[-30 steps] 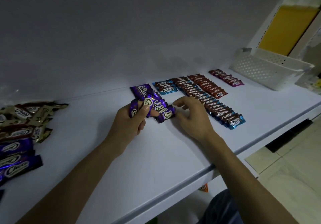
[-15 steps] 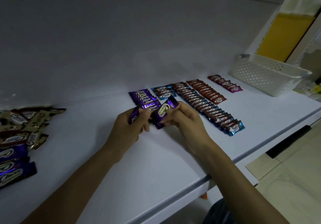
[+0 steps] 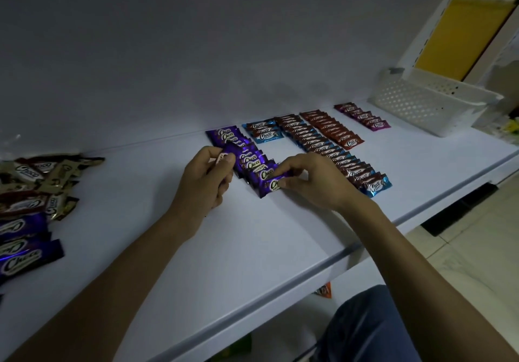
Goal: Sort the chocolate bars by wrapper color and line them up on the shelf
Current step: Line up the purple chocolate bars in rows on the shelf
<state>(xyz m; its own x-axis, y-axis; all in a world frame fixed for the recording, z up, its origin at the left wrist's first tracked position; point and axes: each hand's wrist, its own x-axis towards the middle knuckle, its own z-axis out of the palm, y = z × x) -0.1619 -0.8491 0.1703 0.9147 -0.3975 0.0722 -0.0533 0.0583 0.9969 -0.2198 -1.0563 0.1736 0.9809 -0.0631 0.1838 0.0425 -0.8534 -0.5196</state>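
White shelf point(image 3: 252, 249), dim light. Left hand point(image 3: 207, 182) gripped a purple bar point(image 3: 228, 152), fingers curled round it. Right hand point(image 3: 311, 182) pinched another purple bar, the front bar point(image 3: 271, 185), at the near end of the purple row point(image 3: 248, 160), touching the row. Just right of that sat a short blue row point(image 3: 262, 132), then a long blue row point(image 3: 331, 153), a red row point(image 3: 334, 131) and a magenta row point(image 3: 365, 117). An unsorted pile point(image 3: 31, 193) of gold, brown and purple bars lay far left, well apart. A white perforated basket point(image 3: 421, 103) stood far right.
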